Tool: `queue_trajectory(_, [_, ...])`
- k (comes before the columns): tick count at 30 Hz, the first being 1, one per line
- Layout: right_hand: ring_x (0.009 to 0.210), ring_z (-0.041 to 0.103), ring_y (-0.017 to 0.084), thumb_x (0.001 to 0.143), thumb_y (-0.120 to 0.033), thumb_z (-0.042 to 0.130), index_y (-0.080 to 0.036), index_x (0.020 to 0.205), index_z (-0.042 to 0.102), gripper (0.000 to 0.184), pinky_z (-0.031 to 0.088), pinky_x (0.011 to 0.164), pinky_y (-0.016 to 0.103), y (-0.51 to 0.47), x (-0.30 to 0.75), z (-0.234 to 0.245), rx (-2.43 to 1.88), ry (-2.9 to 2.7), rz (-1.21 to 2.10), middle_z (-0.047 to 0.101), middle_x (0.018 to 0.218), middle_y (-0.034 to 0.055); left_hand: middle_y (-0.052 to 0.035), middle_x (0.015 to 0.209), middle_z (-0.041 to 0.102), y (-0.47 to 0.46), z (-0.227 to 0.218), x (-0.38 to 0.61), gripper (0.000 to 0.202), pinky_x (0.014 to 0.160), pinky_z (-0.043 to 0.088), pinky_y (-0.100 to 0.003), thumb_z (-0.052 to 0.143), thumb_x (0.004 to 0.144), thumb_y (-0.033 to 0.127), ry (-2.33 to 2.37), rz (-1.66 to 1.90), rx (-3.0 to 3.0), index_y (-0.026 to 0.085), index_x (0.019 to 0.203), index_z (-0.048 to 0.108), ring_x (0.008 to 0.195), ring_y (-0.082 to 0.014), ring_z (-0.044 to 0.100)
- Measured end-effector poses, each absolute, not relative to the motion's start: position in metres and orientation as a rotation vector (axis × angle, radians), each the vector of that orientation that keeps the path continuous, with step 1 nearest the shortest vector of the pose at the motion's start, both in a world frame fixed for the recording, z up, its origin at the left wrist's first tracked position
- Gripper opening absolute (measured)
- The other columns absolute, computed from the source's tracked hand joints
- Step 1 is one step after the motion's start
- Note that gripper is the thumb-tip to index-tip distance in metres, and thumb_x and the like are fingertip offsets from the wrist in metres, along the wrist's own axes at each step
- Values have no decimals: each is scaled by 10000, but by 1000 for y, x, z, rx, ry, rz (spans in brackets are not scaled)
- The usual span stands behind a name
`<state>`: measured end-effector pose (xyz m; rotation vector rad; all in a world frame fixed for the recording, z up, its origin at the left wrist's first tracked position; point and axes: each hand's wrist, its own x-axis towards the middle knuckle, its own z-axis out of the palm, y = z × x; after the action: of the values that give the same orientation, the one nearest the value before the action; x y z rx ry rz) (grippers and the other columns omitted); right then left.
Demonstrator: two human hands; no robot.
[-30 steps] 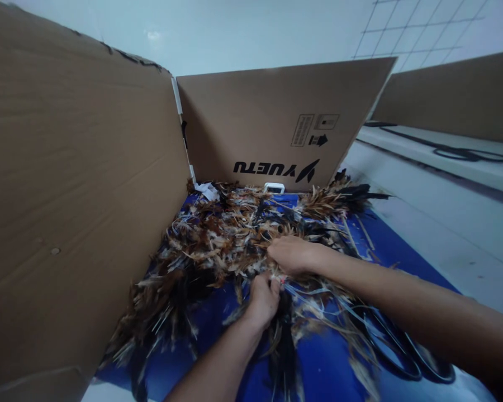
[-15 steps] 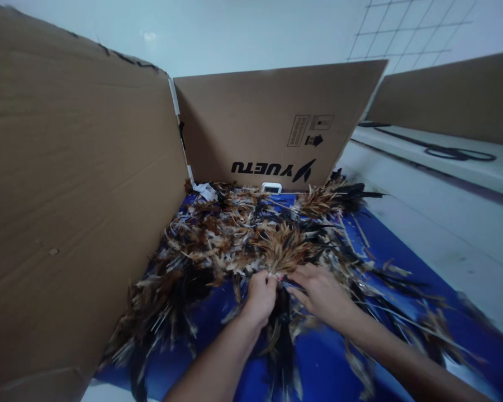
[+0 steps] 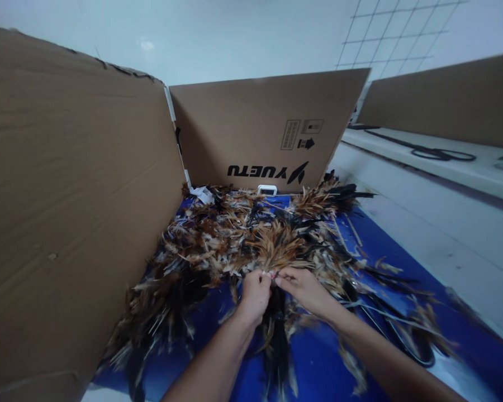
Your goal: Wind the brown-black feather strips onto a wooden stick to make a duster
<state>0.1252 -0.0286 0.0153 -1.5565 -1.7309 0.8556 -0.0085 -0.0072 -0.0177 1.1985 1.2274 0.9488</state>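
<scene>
Feather bundle (image 3: 278, 245) in left hand (image 3: 255, 292)

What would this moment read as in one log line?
left hand: pinching feather bundle | right hand: at bundle's gathered end | nearby: loose feathers, blue surface, YUETU cardboard panel

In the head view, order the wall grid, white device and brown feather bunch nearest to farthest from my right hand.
1. Brown feather bunch, beyond your right hand.
2. White device, below the printed logo.
3. Wall grid, upper right.
</scene>
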Motion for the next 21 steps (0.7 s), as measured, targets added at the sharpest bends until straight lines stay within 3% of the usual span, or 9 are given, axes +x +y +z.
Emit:
queue_trajectory(6, [538,452,127,718,-364,557,-166,525,589,279,331,532,237,-25,118,3,-1544,-1545,765,537,520,-13,9,592,511,-10,-13,-11,259,538,304,-209,406,824,310,1305,914,1526,165,661,546,552,-109,439])
queue_trajectory(13, [535,442,126,680,-298,532,-156,545,613,212,336,533,237,-29,108,3,-1594,-1418,721,538,520,-6,-32,674,562,-16,4,-15,283,606,320,-241,312,858,267,1323,840,1658,173,678,510,638,-142,495])
queue_trajectory(21, [503,392,116,688,-337,499,-167,506,552,255,304,509,237,-32,100,0,-1640,-1398,661,477,490,-18,-75,765,615,-17,2,-14,310,647,347,-262,276,885,237,1379,796,1851,156,786,558,693,-166,543])
